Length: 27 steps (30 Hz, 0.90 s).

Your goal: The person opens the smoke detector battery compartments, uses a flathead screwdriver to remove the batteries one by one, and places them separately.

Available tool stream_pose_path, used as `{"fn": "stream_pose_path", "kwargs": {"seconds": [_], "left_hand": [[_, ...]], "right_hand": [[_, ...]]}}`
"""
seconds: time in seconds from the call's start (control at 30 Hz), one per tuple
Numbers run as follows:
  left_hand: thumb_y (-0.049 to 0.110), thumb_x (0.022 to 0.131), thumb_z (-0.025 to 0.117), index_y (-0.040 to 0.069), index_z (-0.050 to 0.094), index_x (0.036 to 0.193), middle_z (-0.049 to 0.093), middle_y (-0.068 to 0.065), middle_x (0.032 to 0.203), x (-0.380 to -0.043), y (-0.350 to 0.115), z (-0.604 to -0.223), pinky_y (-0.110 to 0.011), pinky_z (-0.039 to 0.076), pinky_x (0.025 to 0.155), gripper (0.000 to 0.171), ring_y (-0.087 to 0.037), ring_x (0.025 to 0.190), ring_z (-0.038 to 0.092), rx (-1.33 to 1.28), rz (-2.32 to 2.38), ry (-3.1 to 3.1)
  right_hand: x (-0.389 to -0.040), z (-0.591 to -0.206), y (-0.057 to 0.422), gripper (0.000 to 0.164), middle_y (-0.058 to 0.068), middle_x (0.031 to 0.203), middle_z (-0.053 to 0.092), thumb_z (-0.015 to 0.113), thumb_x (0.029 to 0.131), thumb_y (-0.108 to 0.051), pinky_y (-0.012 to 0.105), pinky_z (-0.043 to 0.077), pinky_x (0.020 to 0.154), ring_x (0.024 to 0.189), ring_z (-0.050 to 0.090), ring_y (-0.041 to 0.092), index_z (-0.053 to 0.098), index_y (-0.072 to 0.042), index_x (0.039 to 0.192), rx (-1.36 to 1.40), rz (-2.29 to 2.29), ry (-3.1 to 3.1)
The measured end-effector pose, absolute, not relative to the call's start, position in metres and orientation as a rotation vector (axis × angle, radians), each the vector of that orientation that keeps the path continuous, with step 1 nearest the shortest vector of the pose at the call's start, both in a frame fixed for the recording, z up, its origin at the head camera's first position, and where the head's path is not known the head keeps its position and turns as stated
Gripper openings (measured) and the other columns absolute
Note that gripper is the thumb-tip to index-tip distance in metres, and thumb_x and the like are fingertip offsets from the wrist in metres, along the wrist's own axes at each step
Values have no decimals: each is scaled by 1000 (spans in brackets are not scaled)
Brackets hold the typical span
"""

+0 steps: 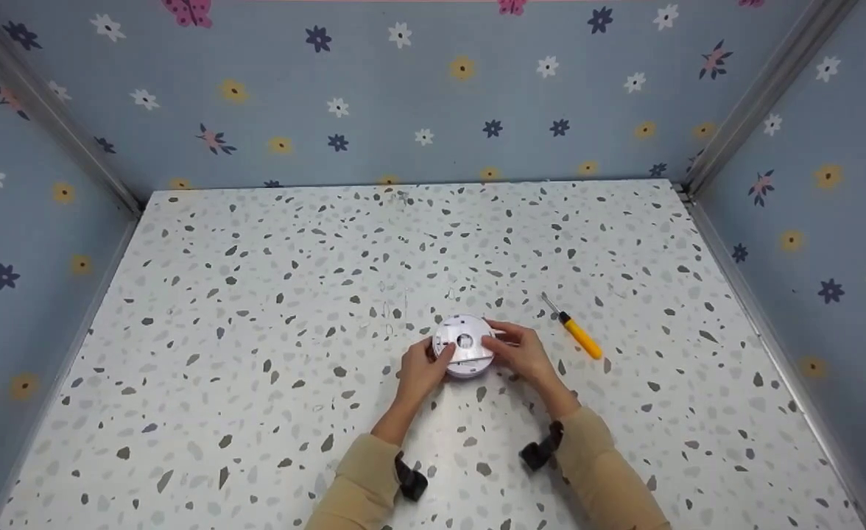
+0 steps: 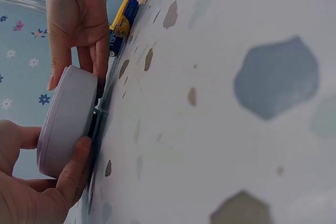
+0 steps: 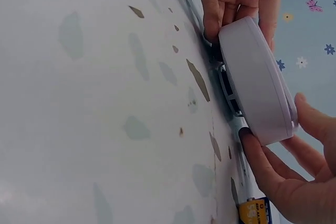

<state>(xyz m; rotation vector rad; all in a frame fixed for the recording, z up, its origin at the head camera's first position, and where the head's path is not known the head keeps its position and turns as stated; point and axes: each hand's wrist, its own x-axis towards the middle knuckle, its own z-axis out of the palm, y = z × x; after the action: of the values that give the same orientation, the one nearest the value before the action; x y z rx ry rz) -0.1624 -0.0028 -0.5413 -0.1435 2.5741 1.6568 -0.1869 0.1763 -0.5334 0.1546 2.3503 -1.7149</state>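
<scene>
A round white smoke detector (image 1: 472, 355) lies flat between both hands, its plate with a central hole facing up. My left hand (image 1: 422, 372) grips its left rim, thumb on top and fingers beneath. On the opposite rim my right hand (image 1: 525, 355) holds it the same way, thumb on the plate. Both wrist views show the detector's smooth side wall (image 2: 68, 121), with a dark slotted part (image 3: 228, 90) under it, close to the tabletop. Whether it touches the table I cannot tell. A blue and yellow battery (image 2: 123, 27) lies near my right hand; the head view does not show it.
A screwdriver (image 1: 580, 335) with a yellow handle lies on the speckled white table (image 1: 256, 412), right of my right hand. Blue flowered panels (image 1: 418, 88) stand at the back and both sides, with metal strips (image 1: 764, 96) at the corners.
</scene>
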Motion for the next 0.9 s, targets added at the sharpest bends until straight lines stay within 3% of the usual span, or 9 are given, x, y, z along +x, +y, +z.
{"fn": "stream_pose_path", "kwargs": {"seconds": [0.13, 0.2, 0.47, 0.57, 0.7, 0.9], "left_hand": [[28, 85, 58, -3, 59, 107, 58, -7, 77, -163, -3, -541, -26, 40, 59, 38, -15, 66, 48, -156, 1646, 2580], [28, 85, 58, -3, 59, 108, 58, -7, 78, -163, -2, -541, -26, 40, 60, 38, -14, 67, 48, -170, 1643, 2575], [28, 88, 53, 0, 61, 101, 53, -3, 74, -164, -1, -541, -26, 36, 59, 32, -14, 67, 46, -232, 1615, 2547], [31, 87, 53, 0, 59, 107, 59, -6, 83, -163, -2, -541, -27, 42, 65, 37, -14, 73, 51, -220, 1622, 2530], [33, 85, 57, -4, 53, 117, 60, -14, 107, -162, -2, -539, -33, 44, 84, 49, -19, 95, 56, -196, 1645, 2509], [31, 86, 57, -5, 51, 118, 59, -16, 109, -161, -2, -538, -33, 44, 85, 49, -21, 98, 56, -166, 1645, 2519]], "right_hand": [[-190, -533, 174, 35, 12, 98, 62, 62, 84, -24, 28, 50, 69, 81, 60, 20, 59, -8, 115, 231, -1699, 2357], [-192, -533, 173, 34, 10, 96, 62, 60, 85, -25, 27, 50, 67, 78, 59, 17, 60, -9, 114, 289, -1664, 2363], [-198, -531, 169, 33, 8, 95, 60, 60, 85, -29, 26, 48, 68, 79, 55, 17, 61, -8, 109, 397, -1537, 2393], [-199, -531, 169, 32, 8, 96, 59, 59, 85, -29, 27, 47, 72, 83, 54, 18, 62, -8, 108, 413, -1505, 2403], [-200, -532, 169, 31, 7, 99, 59, 59, 85, -28, 29, 46, 77, 87, 55, 18, 61, -7, 108, 414, -1504, 2401], [-200, -533, 168, 29, 8, 93, 62, 61, 84, -25, 28, 47, 74, 81, 57, 17, 63, -4, 104, 383, -1556, 2417]]}}
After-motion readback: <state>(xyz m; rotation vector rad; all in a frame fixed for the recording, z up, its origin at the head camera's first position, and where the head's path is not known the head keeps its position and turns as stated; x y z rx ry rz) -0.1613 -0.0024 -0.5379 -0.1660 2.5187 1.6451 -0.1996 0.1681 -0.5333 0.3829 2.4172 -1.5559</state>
